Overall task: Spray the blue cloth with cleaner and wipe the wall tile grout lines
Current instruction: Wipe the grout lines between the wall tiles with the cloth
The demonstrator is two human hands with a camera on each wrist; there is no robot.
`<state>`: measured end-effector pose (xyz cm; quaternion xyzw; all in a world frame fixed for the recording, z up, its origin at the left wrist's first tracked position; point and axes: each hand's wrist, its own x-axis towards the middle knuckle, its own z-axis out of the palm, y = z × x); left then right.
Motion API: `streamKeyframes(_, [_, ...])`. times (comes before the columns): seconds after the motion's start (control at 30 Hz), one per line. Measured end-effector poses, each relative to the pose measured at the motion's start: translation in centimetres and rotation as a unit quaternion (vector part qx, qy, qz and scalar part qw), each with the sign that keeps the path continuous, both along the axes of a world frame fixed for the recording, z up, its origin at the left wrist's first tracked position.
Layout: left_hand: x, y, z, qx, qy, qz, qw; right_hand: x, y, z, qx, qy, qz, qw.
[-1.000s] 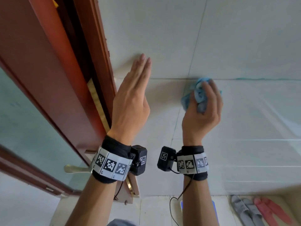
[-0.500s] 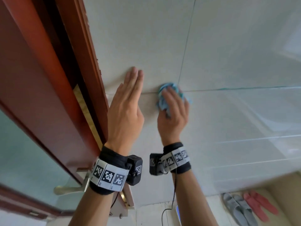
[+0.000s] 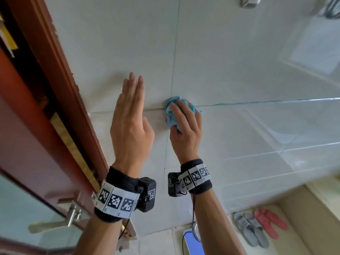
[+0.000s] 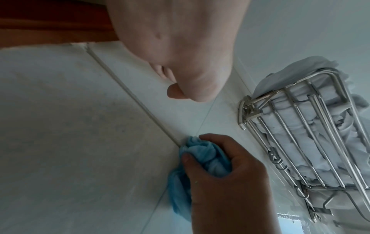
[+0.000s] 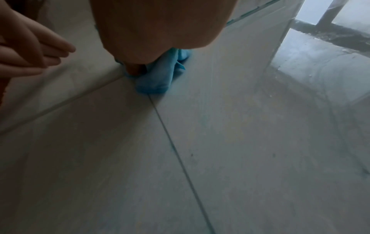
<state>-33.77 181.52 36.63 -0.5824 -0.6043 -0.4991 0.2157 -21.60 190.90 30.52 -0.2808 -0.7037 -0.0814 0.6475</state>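
A bunched blue cloth (image 3: pixel 172 115) (image 4: pixel 202 154) (image 5: pixel 160 76) sits against the pale wall tiles where the horizontal grout line (image 3: pixel 257 102) meets the vertical grout line (image 3: pixel 175 52). My right hand (image 3: pixel 185 124) (image 4: pixel 226 177) grips the cloth, fingers curled round it, and presses it to the wall. To its left my left hand (image 3: pixel 131 115) is raised with straight fingers, its fingertips (image 3: pixel 135 80) near or on the tile beside the door frame, holding nothing. No cleaner bottle shows.
A red-brown wooden door frame (image 3: pixel 60 74) and door with a metal handle (image 3: pixel 55 220) stand at the left. A wire wall rack (image 4: pixel 304 134) holding white cloth hangs above. Grey slippers (image 3: pixel 248 229) and red slippers (image 3: pixel 268 221) lie on the floor lower right.
My right hand carried the cloth leftward along the horizontal grout line to the tile junction. The left hand stayed flat near the door frame.
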Motion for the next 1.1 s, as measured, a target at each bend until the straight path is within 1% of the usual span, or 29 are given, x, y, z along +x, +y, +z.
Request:
streamKeyframes(0.07, [1.1, 0.6, 0.0, -0.001, 0.001, 0.003, 1.0, 0.9, 0.7, 0.3, 0.021, -0.037, 0.019, 0.999])
streamKeyframes(0.13, [2.7, 1.2, 0.0, 0.002, 0.0, 0.011, 1.0, 2.4, 1.7, 0.5, 0.062, -0.073, 0.03, 0.995])
streamKeyframes(0.23, [5.3, 2.2, 0.0, 0.015, -0.009, 0.037, 0.999, 5.7, 3.8, 0.6, 0.093, -0.088, 0.036, 0.991])
streamKeyframes(0.33, [8.8, 3.6, 0.2, 0.026, -0.022, 0.058, 0.998, 10.4, 6.5, 0.5, 0.094, -0.081, 0.038, 0.991])
streamKeyframes(0.47, [14.2, 6.2, 0.7, 0.041, -0.027, 0.059, 0.997, 17.6, 10.1, 0.4, 0.114, -0.094, 0.039, 0.988])
streamKeyframes(0.53, [16.9, 7.4, 0.6, 0.039, -0.029, 0.056, 0.997, 21.6, 11.8, 0.3, 0.106, -0.083, 0.029, 0.991])
streamKeyframes(0.63, [20.2, 8.9, 0.2, 0.019, -0.019, 0.047, 0.999, 27.3, 14.2, 0.1, 0.072, -0.026, -0.011, 0.997])
streamKeyframes(0.73, [22.7, 10.0, -0.2, -0.003, -0.01, 0.038, 0.999, 32.2, 16.4, -0.1, 0.019, 0.062, -0.051, 0.997])
streamKeyframes(0.83, [25.1, 11.1, -0.3, -0.02, 0.005, 0.02, 1.0, 35.6, 17.4, 0.5, -0.027, 0.112, -0.063, 0.991])
streamKeyframes(0.9, [26.6, 11.6, 0.0, -0.03, 0.022, 0.002, 0.999, 37.3, 17.4, 1.1, -0.03, 0.144, -0.068, 0.987])
streamKeyframes(1.0, [28.2, 12.6, 0.3, -0.033, 0.043, -0.02, 0.998, 39.7, 17.9, 3.0, -0.016, 0.255, -0.092, 0.962])
streamKeyframes(1.07, [28.8, 13.1, 0.4, -0.034, 0.044, -0.026, 0.998, 41.2, 18.4, 4.3, -0.023, 0.33, -0.098, 0.938])
streamKeyframes(1.1, [29.0, 13.4, 0.5, -0.036, 0.044, -0.026, 0.998, 41.7, 18.8, 4.6, -0.035, 0.352, -0.096, 0.93])
